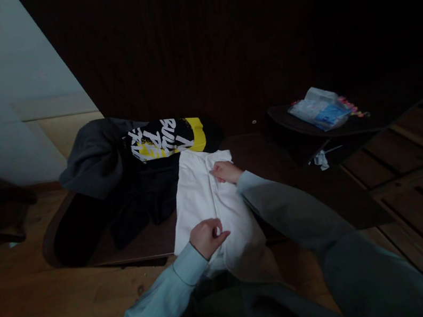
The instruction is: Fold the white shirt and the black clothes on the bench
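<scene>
Your right hand point(227, 172), fingers curled, is at the far end of a white cloth garment point(197, 193) laid across a dark brown wooden bench point(141, 247). Your left hand point(209, 239), closer to you, bent fingers, over the same cloth; grip unclear on both. Behind: black cloth with yellow patch, white lettering point(167, 137). Bundled dark grey fabric point(92, 159) left of that. Translucent plastic bag point(321, 110) on dark curved shelf point(284, 120), right.

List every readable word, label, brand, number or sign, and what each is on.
"BUI": white letters on the black-and-yellow printed cloth; rest of the word unclear.
"PE": same print, also seemingly cut short.
Other letters on that print: too distorted to read surely.
Plastic packet: blurred, nothing readable.
White cloth: no text visible.
</scene>
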Action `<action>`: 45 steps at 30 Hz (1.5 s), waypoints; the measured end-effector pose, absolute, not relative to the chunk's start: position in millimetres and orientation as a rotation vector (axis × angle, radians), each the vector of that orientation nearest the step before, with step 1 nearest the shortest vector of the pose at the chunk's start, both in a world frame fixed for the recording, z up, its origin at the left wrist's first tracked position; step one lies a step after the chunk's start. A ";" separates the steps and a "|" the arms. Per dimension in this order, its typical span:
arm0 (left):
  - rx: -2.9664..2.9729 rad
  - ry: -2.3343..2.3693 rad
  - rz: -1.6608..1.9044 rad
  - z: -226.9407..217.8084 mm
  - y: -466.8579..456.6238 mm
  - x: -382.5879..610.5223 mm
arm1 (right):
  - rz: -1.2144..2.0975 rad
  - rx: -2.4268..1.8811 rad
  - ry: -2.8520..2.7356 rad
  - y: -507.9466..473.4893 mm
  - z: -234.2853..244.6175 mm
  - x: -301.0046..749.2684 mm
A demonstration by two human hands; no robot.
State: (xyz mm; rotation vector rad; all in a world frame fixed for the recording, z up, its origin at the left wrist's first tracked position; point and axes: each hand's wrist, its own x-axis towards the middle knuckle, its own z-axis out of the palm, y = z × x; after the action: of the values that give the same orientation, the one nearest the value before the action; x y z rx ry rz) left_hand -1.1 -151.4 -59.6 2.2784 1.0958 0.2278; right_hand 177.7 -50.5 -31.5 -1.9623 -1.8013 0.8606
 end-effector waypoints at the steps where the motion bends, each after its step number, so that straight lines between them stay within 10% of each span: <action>1: 2.255 1.088 0.210 -59.9 -149.7 -0.9 | 0.766 -2.034 -1.805 -42.6 -29.3 179.2; 26: 2.617 0.822 0.378 -56.2 -150.8 -5.0 | 0.686 -1.773 -1.898 -26.3 -44.7 194.8; 45: 1.635 1.378 0.373 -40.2 -1.6 -38.5 | 1.553 -1.740 -0.847 -84.9 -38.5 216.9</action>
State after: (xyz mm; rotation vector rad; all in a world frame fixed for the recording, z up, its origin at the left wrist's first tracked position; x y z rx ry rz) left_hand -38.5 -1.6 -40.2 1.6354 1.3776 0.3725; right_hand 216.9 -84.9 -38.5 -1.7403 -0.8472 1.5528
